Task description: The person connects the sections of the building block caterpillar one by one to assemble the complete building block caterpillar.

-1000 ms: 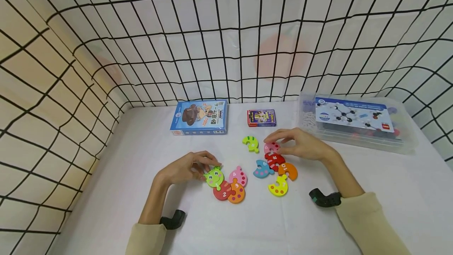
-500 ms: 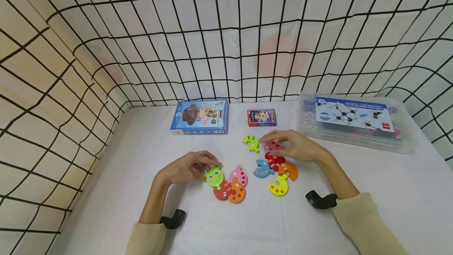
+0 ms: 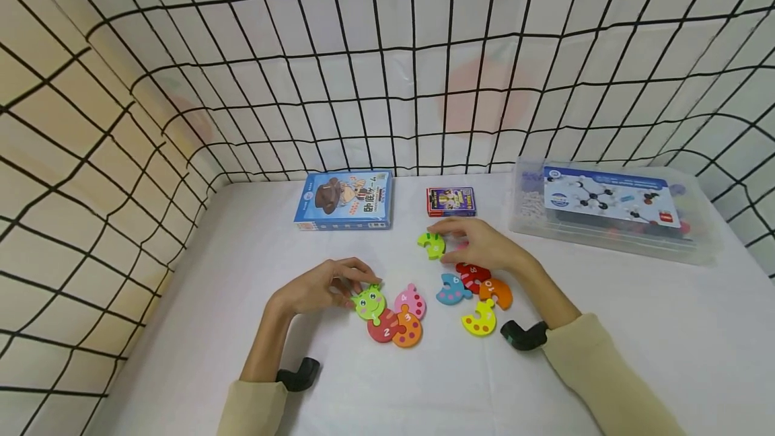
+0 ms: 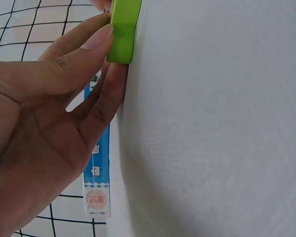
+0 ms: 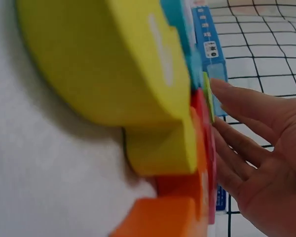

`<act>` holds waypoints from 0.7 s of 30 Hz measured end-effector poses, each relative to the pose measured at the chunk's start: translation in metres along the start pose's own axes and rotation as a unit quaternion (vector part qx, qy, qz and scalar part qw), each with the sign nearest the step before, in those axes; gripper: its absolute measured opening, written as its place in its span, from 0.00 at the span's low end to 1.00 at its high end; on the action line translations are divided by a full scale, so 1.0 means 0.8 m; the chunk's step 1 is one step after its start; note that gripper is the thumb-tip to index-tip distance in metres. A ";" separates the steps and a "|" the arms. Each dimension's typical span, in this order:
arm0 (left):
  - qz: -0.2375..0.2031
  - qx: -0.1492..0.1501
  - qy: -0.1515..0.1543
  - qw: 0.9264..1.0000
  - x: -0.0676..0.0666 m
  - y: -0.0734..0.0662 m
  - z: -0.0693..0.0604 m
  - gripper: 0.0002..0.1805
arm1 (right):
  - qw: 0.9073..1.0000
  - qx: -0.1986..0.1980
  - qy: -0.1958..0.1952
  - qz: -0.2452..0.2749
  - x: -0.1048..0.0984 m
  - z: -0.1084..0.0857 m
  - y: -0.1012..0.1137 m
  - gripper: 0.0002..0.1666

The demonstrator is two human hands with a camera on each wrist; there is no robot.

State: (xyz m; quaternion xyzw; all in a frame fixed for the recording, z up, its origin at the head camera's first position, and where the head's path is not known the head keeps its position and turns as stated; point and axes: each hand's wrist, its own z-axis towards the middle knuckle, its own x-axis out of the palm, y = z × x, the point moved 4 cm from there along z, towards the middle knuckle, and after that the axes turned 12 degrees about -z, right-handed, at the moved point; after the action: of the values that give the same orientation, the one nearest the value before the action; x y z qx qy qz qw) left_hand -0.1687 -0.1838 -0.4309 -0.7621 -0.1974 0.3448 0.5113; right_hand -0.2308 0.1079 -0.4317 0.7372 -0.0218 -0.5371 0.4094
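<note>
My left hand (image 3: 321, 286) holds the edge of a green caterpillar-head puzzle piece (image 3: 369, 303); in the left wrist view, thumb and fingers meet the green piece's edge (image 4: 123, 34). Joined to the head are a red piece numbered 2 (image 3: 383, 326), an orange 3 (image 3: 408, 328) and a pink 4 (image 3: 410, 302). At the back, my right hand (image 3: 481, 244) has thumb and index finger on opposite sides of a striped green puzzle piece (image 3: 432, 245), pinching it. A pink piece lies mostly hidden under that hand.
Near the right hand lie a red 8 piece (image 3: 473, 276), a blue piece (image 3: 453, 289), an orange 10 (image 3: 496, 293) and a yellow piece (image 3: 480, 319). Behind are a blue game box (image 3: 344, 200), a small card box (image 3: 451, 202) and a clear plastic case (image 3: 611, 237). Black netting (image 3: 393, 97) surrounds the table.
My right hand has moved left from above the pink piece to the striped green piece, its thumb and index finger now around it. The left hand stays on the caterpillar head.
</note>
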 end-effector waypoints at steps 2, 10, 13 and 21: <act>-0.003 -0.001 -0.001 1.000 0.000 0.000 0.000 0.26 | 1.000 0.002 0.001 -0.005 0.001 0.005 0.003 0.31; -0.006 -0.001 0.000 1.000 0.000 -0.002 -0.001 0.25 | 0.999 -0.015 0.046 0.010 0.015 0.012 0.011 0.31; -0.002 -0.001 -0.001 1.000 0.000 -0.003 -0.001 0.25 | 0.998 -0.019 0.054 0.009 0.018 0.011 0.014 0.30; -0.006 -0.002 -0.002 1.000 0.001 -0.002 -0.001 0.25 | 0.998 -0.027 0.051 0.013 0.017 0.011 0.017 0.29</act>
State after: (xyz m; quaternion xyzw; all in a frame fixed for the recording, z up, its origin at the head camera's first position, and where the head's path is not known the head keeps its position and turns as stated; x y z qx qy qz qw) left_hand -0.1676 -0.1834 -0.4290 -0.7615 -0.2037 0.3429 0.5109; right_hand -0.2265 0.0874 -0.4348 0.7517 0.0042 -0.4941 0.4368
